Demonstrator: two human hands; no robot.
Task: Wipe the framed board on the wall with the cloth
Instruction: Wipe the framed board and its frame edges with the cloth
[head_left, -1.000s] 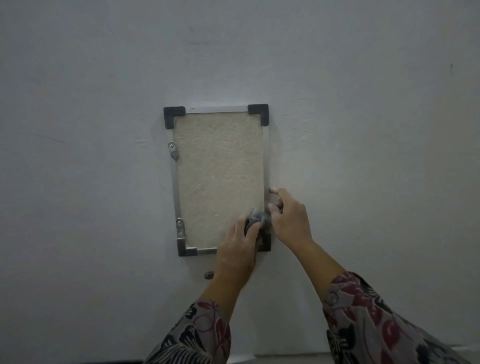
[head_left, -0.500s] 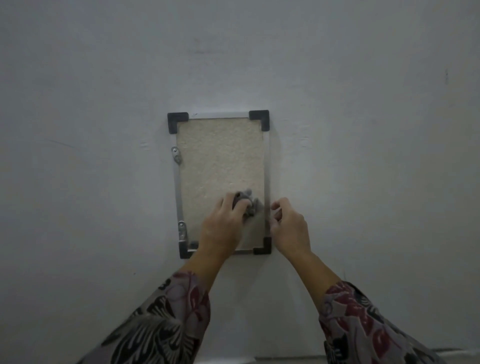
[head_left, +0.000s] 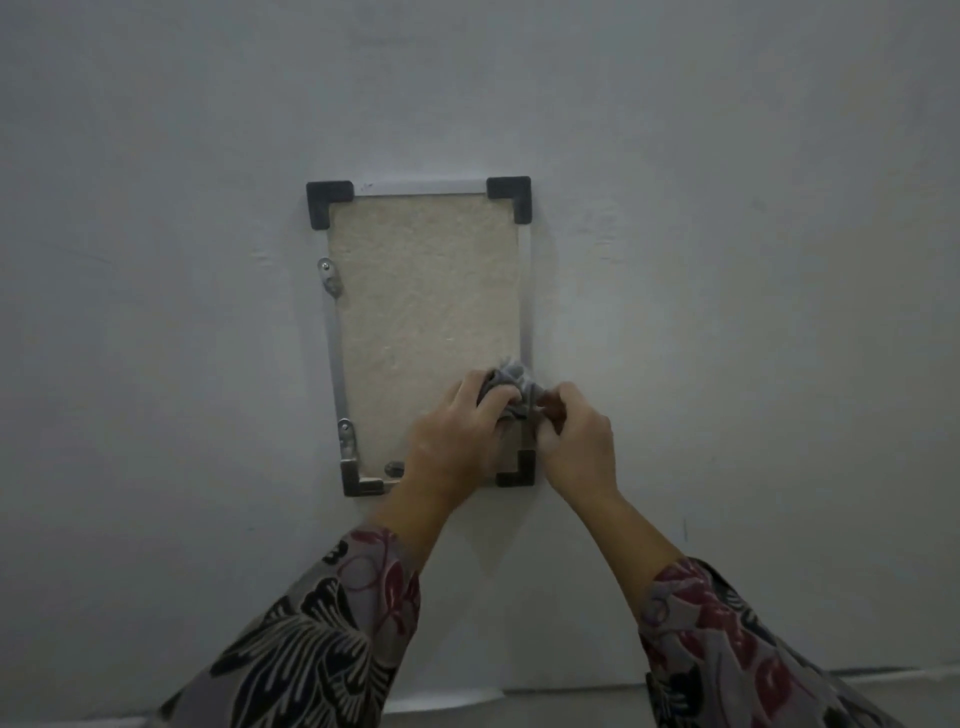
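A tall framed board (head_left: 423, 291) with a beige textured face, thin metal rails and black corner caps hangs on the grey wall. A bunched grey cloth (head_left: 511, 382) presses against the board's lower right part, by the right rail. My left hand (head_left: 457, 436) is shut on the cloth from the left. My right hand (head_left: 574, 439) sits at the right rail, its fingers curled and touching the cloth's right side; whether it grips the rail or the cloth is hidden. My hands cover the board's lower right area.
Two small metal brackets (head_left: 330, 275) (head_left: 347, 439) fix the board's left rail to the wall. A black corner cap (head_left: 517, 470) shows between my wrists. The wall meets a pale ledge or floor strip (head_left: 447, 699) at the bottom.
My left hand carried the cloth from the lower right corner up and left across the board, then back right to the right rail. My right hand stayed by the right rail.
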